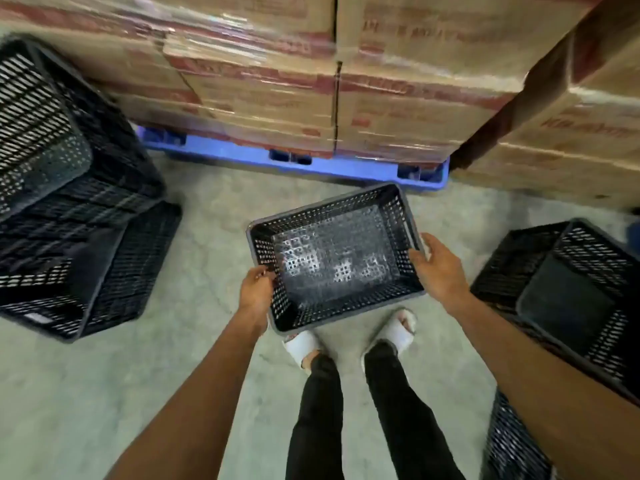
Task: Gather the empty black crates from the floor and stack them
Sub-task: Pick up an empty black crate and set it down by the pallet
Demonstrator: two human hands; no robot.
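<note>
An empty black perforated crate (334, 258) is in front of me, above my feet, tilted slightly. My left hand (257, 289) grips its left short rim with curled fingers. My right hand (438, 268) holds its right short rim, fingers spread along the edge. A tall stack of nested black crates (52, 188) stands at the left. Another black crate stack (571, 296) stands at the right, partly behind my right forearm.
Shrink-wrapped cardboard boxes (346, 81) on a blue pallet (311, 164) block the way ahead. More boxes (571, 133) stand at the right. Grey concrete floor (104, 393) lies around my feet. A further black crate (512, 445) shows at the bottom right.
</note>
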